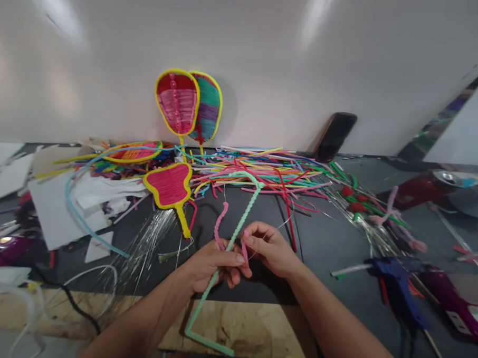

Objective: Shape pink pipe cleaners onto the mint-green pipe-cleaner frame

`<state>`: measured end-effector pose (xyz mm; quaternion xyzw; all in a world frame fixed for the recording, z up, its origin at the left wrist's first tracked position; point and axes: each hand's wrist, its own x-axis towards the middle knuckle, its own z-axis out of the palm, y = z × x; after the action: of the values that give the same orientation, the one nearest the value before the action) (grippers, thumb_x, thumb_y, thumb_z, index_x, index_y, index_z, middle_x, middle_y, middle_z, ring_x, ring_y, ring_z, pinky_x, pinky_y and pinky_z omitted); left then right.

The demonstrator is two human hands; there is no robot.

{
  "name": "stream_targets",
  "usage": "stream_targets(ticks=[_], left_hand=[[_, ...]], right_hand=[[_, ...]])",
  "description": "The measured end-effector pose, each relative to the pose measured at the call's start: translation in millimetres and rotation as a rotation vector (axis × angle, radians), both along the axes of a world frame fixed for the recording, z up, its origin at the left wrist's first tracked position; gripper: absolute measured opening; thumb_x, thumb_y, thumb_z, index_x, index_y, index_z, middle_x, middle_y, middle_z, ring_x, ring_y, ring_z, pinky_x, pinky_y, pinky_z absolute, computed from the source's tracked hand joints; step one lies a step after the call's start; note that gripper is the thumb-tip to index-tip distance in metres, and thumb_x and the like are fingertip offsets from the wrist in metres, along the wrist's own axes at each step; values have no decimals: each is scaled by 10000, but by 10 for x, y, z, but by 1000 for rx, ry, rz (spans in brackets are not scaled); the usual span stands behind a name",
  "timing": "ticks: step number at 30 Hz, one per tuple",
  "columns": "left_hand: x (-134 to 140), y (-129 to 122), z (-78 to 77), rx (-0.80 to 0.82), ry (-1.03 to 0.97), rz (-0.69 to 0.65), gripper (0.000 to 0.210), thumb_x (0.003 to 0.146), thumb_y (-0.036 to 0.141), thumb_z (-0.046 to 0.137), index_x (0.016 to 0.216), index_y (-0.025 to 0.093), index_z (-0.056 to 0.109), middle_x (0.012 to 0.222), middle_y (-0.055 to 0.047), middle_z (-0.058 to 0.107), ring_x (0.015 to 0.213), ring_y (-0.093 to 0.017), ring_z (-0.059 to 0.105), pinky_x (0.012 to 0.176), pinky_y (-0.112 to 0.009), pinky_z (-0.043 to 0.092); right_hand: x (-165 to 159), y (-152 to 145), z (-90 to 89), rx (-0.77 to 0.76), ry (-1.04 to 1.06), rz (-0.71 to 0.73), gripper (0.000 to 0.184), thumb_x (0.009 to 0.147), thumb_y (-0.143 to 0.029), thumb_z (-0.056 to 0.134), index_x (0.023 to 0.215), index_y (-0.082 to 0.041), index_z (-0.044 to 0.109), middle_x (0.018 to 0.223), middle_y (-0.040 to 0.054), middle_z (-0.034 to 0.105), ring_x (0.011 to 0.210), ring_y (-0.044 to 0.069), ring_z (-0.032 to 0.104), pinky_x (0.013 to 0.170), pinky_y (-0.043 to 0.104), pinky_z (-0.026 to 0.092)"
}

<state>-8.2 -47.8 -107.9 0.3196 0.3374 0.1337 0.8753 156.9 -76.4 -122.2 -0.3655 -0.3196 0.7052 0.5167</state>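
Observation:
A long mint-green twisted pipe cleaner (245,216), bent at both ends, runs diagonally through my left hand (213,263). That hand is closed, thumb pressing near the stem. A pink pipe cleaner (220,223) passes behind the green one. Its wavy end sticks up on the left and its other end comes out on the right. My right hand (273,248) pinches that right end between thumb and fingertips. Both hands are close together over the dark table (312,229). Whether the pink piece is wound around the green one is hidden by my fingers.
Ahead lies a pile of coloured pipe cleaners (259,166). Left of it are a pink fan (169,185) with yellow edging and white paper (63,213). Two fans (178,102) lean on the wall beside a phone (336,136). A blue glue gun (398,289) lies right.

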Motion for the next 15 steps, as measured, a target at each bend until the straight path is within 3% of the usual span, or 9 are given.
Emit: stream_targets(ticks=[7, 10, 13, 15], left_hand=[[-2, 75, 75, 38, 11, 98, 253, 666, 236, 732, 856, 137, 600, 703, -28, 664, 457, -83, 574, 399, -172, 484], [38, 87, 107, 57, 38, 163, 373, 657, 222, 745, 977, 155, 565, 745, -11, 634, 548, -87, 597, 479, -184, 519], [74, 83, 94, 150, 113, 319, 474, 678, 244, 726, 1089, 189, 496, 871, -21, 610, 658, -110, 618, 593, -253, 550], [69, 84, 73, 316, 199, 475, 469, 717, 276, 683, 1125, 230, 458, 974, -24, 575, 725, -120, 614, 653, -297, 548]], right_hand=[[-26, 40, 24, -14, 117, -109, 188, 702, -316, 728, 769, -190, 605, 604, -38, 555, 459, 49, 389, 440, 182, 276], [-30, 60, 38, -22, 148, -167, 197, 691, -296, 736, 814, -187, 627, 579, -48, 527, 445, 36, 362, 435, 170, 290], [-23, 70, 52, -15, 160, -213, 177, 691, -284, 735, 788, -190, 621, 568, -53, 517, 428, 27, 357, 411, 155, 282], [-8, 70, 55, -5, 138, -235, 174, 696, -288, 731, 780, -195, 611, 576, -54, 529, 409, 25, 368, 383, 149, 263]])
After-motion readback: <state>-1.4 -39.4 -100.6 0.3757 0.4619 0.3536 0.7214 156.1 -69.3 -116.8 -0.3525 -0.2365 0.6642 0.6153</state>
